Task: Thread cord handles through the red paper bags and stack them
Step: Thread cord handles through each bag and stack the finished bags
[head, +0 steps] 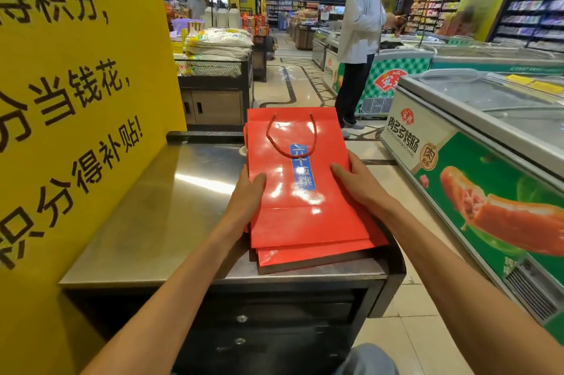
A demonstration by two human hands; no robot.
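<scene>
1. A stack of flat red bags [305, 222] lies on the steel counter [158, 206], between the two hands, its long axis running away from the person.
2. The top bag [293, 179] has its open end at the far side, its folded bottom nearest the wrists.
3. Its red cord handle [276, 142] is threaded through and loops back toward the hands, lying on the bag's face.
4. A blue label [302, 173] with white characters runs along the bag's length; glare hides most of it.
5. The left hand [248, 191] grips the stack's left edge, thumb on top.
6. The right hand [355, 179] holds the right edge the same way.
7. Left of the hands stands a yellow sign [79, 84] with large black characters, among them "得积分" and "当钱花".
8. Right of them, a freezer [476, 142] reads "肉多多烤肠".
</scene>
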